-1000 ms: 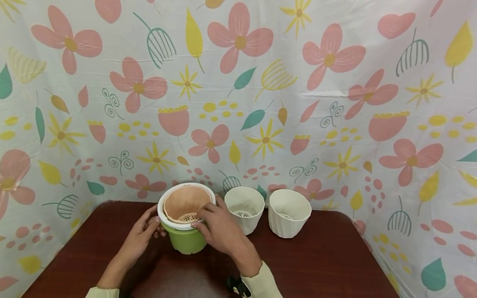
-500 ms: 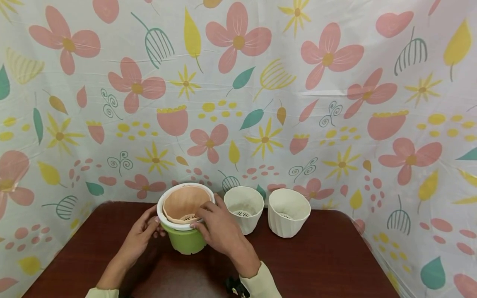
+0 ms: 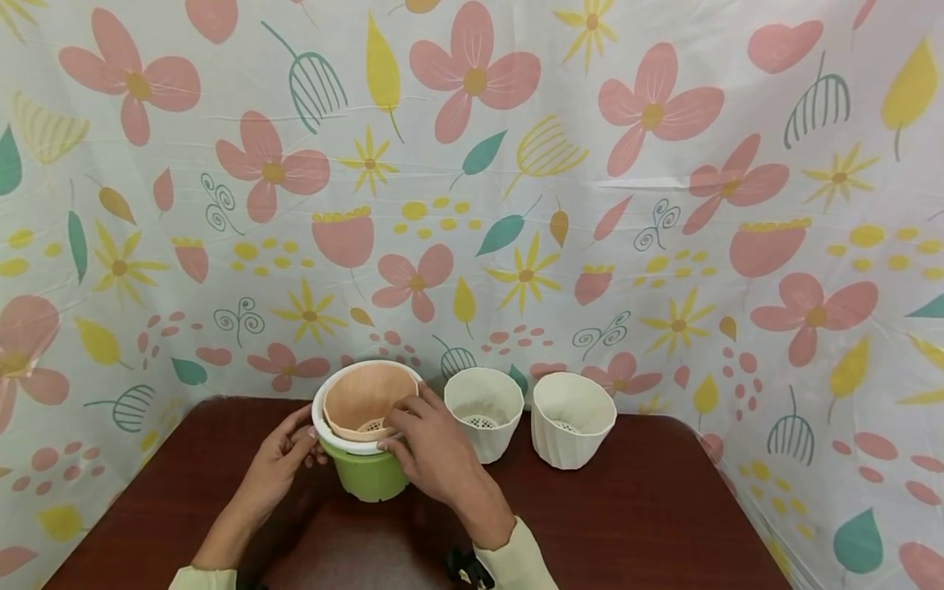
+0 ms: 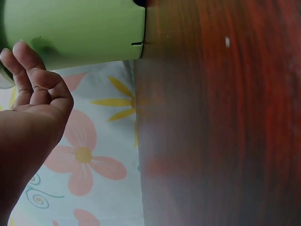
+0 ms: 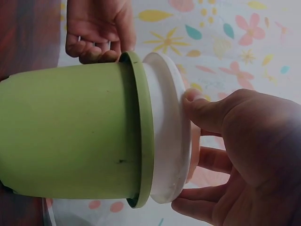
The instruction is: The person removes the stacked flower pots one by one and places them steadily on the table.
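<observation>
A green flowerpot point(image 3: 371, 477) stands on the table with a white flowerpot point(image 3: 356, 447) nested in it, its rim above the green one. Inside the white one sits a peach flowerpot point(image 3: 366, 392) with a perforated bottom. From the left, my left hand point(image 3: 276, 460) holds the stack at the green rim, thumb up at the edge and other fingers bent below, as the right wrist view shows. My right hand point(image 3: 437, 449) grips the white rim from the right, its thumb point(image 5: 200, 106) against the rim and its other fingers reaching over the peach pot's edge.
Two cream fluted flowerpots, one nearer point(image 3: 487, 410) and one farther right point(image 3: 573, 422), stand upright beside the stack. They rest on a dark reddish-brown table point(image 3: 627, 524). Directly behind the table hangs a flower-patterned cloth point(image 3: 546, 205).
</observation>
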Motion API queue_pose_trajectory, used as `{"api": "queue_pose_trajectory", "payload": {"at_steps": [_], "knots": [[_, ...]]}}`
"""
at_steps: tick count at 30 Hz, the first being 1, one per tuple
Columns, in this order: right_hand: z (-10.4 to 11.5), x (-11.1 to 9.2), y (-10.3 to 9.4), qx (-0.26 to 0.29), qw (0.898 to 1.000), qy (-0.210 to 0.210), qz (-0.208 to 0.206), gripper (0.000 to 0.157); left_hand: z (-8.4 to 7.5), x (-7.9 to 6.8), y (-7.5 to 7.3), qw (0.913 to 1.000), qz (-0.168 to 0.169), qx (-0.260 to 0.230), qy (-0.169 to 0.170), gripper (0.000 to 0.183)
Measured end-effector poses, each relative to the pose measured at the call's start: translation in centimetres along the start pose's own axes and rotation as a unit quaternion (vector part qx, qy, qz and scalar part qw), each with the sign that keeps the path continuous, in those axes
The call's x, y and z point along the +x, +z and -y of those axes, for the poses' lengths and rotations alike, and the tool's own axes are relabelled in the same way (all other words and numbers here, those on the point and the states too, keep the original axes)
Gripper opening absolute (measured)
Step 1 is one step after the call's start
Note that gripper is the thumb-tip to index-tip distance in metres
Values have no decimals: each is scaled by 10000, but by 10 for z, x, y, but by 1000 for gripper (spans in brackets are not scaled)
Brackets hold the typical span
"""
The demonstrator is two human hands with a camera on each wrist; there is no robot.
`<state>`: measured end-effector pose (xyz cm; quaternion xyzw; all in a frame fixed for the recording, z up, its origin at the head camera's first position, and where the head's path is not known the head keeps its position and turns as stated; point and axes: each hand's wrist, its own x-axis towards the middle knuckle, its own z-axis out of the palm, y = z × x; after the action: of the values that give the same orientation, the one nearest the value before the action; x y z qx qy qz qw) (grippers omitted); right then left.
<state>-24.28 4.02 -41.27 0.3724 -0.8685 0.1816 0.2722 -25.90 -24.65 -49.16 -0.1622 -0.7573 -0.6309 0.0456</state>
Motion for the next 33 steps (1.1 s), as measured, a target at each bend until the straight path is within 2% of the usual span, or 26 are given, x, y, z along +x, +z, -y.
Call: {"api": "queue_pose_trajectory", "payload": {"at_steps": [13,19,26,33], "knots": [[0,1,-1,184,9997,-35,-180,17,-7,1,3,9987,-272,-62,-418,51],[-1,1,-1,370,9990,-9,-261,20,-7,1,3,9975,-322,-270,-575,52],[0,0,0,393,9987,7,-330,22,-8,0,5,9930,-504,-557,-910,53],[-1,1,0,422,9984,32,-388,21,-10,2,6,9908,-529,-682,-1041,54]]}}
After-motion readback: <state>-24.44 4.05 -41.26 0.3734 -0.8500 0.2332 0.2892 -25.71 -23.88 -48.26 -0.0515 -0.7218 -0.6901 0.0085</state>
